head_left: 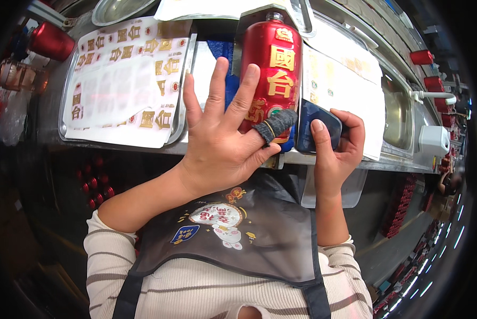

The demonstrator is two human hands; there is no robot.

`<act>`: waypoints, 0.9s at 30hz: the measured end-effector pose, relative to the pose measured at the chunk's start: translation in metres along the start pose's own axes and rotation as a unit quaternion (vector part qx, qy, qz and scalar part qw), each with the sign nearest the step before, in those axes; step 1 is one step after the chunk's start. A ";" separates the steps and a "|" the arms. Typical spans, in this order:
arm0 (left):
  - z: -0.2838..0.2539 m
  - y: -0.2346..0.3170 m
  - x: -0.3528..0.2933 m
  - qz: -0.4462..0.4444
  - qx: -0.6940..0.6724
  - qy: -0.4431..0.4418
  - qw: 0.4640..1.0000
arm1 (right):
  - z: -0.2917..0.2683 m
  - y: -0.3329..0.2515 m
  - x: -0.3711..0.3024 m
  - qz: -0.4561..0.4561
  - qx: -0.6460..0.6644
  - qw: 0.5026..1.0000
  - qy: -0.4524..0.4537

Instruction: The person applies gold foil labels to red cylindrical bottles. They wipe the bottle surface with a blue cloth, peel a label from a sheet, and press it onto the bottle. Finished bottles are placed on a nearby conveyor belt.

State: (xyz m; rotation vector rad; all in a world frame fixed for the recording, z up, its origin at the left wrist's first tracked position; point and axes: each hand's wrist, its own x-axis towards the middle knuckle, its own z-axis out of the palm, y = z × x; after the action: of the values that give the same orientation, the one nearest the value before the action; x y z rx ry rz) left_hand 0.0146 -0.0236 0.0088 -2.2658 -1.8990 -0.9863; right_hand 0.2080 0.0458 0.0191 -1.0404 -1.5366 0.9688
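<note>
A glossy red bottle (pixel 273 58) with large gold characters lies in front of me, its neck pointing away. My left hand (pixel 222 138) is over its lower left side, fingers spread and gripping nothing. A dark grey cloth sleeve (pixel 275 126) held by a thin band covers the left index finger, which rests at the bottle's lower end. Right of the bottle, my right hand (pixel 337 141) holds a dark, flat, glossy phone-like slab (pixel 310 127) between thumb and curled fingers. Blue cloth (pixel 222 50) shows beside the bottle, partly hidden.
Sheets of gold-character decals (pixel 116 90) lie on a metal tray at left. More white decal sheets (pixel 350 90) lie at right, beside a metal sink (pixel 398 117). A metal bowl (pixel 121 9) stands at the back left. A red bottle (pixel 51 41) lies at far left.
</note>
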 end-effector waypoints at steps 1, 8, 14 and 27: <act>0.001 0.000 -0.003 -0.001 -0.011 0.001 1.000 | 0.002 0.000 -0.001 -0.025 -0.009 1.000 0.007; 0.012 0.000 -0.047 -0.082 -0.051 0.021 0.995 | 0.000 -0.006 -0.015 -0.324 -0.200 0.917 -0.120; 0.016 -0.003 -0.057 -0.110 -0.093 0.034 0.989 | 0.014 -0.028 -0.001 -0.457 -0.263 0.827 -0.196; 0.013 -0.027 -0.003 -0.064 -0.169 -0.063 0.981 | 0.002 -0.003 0.007 0.116 0.031 0.992 -0.048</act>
State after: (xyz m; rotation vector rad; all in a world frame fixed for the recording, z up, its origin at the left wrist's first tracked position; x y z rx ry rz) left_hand -0.0037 -0.0136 -0.0127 -2.4606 -2.0914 -1.3018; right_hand 0.2050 0.0514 0.0237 -1.1592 -1.4748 1.2350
